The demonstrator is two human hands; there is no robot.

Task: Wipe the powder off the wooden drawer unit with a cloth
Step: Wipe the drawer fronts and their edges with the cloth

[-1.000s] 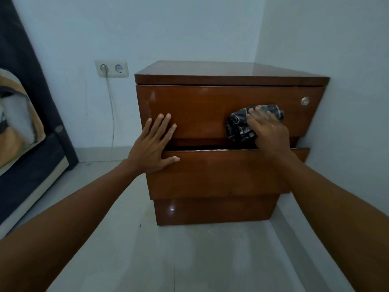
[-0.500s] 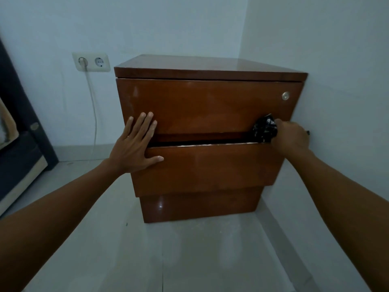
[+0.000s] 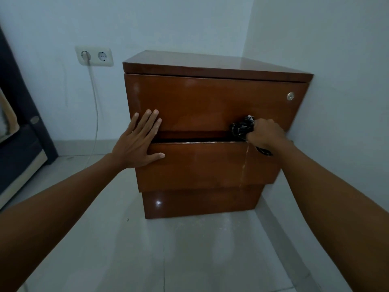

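Her left hand (image 3: pixel 139 144) stays flat, fingers spread, bracing the wooden drawer unit (image 3: pixel 210 102). The right hand (image 3: pixel 265 134), fist bunched round the cloth (image 3: pixel 242 127), has swept rightwards to the gap's end; a pale powder streak (image 3: pixel 244 165) below remains unwiped.

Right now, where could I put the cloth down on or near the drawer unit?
The drawer unit's top is bare. The floor in front, between both arms, is bare too. The drawer fronts are taken: left hand, right hand gripping the cloth.

Glossy wooden drawer unit (image 3: pixel 202 102); seemingly woven cloth (image 3: pixel 242 128).
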